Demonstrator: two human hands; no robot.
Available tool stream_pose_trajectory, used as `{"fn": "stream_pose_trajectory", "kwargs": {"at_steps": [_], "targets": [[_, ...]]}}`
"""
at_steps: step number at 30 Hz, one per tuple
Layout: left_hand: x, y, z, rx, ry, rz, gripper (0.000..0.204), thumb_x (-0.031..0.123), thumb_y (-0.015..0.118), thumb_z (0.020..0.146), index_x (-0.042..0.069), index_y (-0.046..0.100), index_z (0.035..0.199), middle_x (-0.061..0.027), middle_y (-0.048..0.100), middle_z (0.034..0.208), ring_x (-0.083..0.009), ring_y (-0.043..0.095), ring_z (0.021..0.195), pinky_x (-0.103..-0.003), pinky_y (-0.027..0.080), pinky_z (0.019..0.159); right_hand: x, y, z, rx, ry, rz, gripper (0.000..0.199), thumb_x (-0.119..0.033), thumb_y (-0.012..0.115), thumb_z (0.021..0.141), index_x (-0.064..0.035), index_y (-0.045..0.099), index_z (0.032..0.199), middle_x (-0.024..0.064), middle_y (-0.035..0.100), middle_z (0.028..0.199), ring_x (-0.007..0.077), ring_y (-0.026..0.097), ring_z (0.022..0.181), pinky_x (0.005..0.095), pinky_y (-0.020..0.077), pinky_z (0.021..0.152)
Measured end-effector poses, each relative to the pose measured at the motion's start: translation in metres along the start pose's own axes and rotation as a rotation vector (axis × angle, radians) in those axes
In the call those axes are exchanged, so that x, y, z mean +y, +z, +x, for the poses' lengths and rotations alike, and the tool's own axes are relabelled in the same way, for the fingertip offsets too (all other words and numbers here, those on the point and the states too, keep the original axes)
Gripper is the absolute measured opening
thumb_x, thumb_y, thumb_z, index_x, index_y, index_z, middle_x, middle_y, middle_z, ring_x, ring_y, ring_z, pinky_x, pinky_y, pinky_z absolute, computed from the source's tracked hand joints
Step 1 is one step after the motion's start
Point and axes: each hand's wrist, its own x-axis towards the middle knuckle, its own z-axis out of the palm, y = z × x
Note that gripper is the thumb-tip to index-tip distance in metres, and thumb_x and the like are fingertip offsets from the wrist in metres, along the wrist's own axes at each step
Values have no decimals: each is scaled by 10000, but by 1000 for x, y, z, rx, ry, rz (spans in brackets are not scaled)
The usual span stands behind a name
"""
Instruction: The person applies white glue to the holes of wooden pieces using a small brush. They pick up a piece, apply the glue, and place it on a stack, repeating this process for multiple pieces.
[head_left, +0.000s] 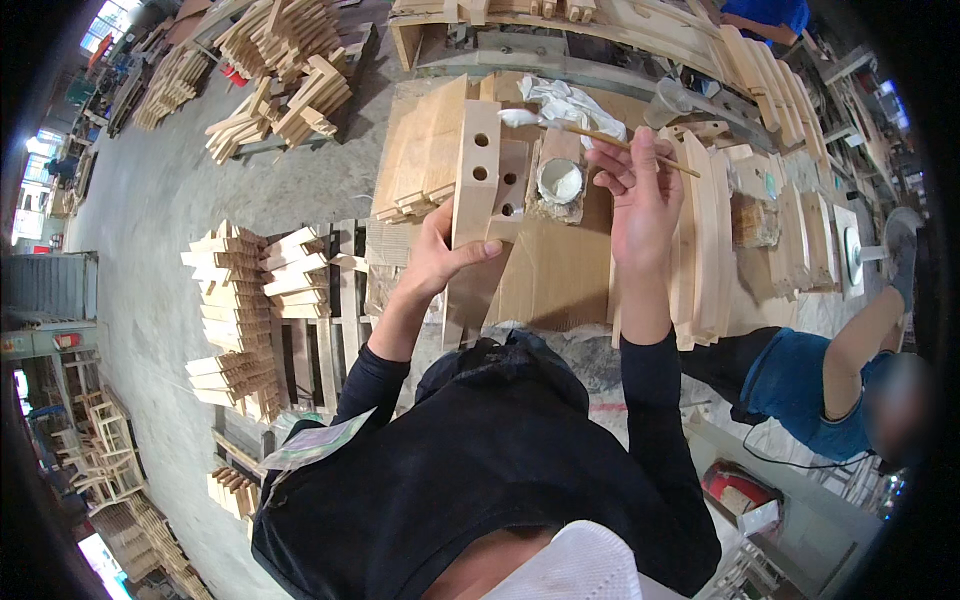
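My left hand (445, 255) is closed round a pale wooden piece (474, 205), its thumb lying across the front. Dark round holes show near the top of that piece, and a second holed block (510, 180) sits right beside it. Between the fingers and thumb of my right hand (643, 195) is a thin brush (600, 137); its white-coated tip points left, close to the top of the wooden piece. Below the brush, a small cup (561, 182) of white paste stands on a stained wood block (557, 210).
Cardboard (550, 275) covers the work surface. Boards (425, 140) are stacked left of it, more (703, 240) on the right. A white cloth (570, 103) lies behind the cup. Stacked wood pieces (235, 310) stand on the left. A person in blue (800, 390) is at the right.
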Motion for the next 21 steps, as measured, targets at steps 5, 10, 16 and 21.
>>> {"fn": "stream_pose_trajectory", "kwargs": {"at_steps": [5, 10, 16, 21], "targets": [[9, 4, -2, -55, -61, -82, 741, 280, 839, 690, 1, 511, 1293, -80, 627, 1160, -161, 571, 1074, -313, 431, 954, 7, 9, 4, -55, -3, -44, 165, -242, 612, 947, -92, 545, 932, 146, 698, 890, 217, 708, 795, 252, 555, 618], [8, 4, -5, -52, -60, -76, 746, 273, 840, 686, -7, 508, 1292, -79, 628, 1157, -157, 571, 1069, -312, 432, 950, 10, 13, 6, -76, -54, 5, 150, -197, 602, 952, -65, 531, 934, 158, 691, 959, 224, 702, 840, 259, 570, 688], [10, 5, -6, -61, -52, -74, 736, 267, 834, 687, -11, 512, 1287, -82, 629, 1154, -156, 571, 1065, -308, 428, 953, 12, 11, 0, -143, -89, -27, 163, -140, 559, 969, -36, 433, 977, 230, 677, 993, 254, 700, 841, 295, 588, 732], [9, 2, -7, -58, -34, -83, 736, 265, 828, 688, -11, 511, 1293, -85, 626, 1160, -159, 567, 1075, -309, 423, 960, 11, -1, -18, -202, -62, -72, 182, -139, 557, 970, -45, 401, 970, 230, 679, 969, 241, 700, 822, 293, 585, 725]]}}
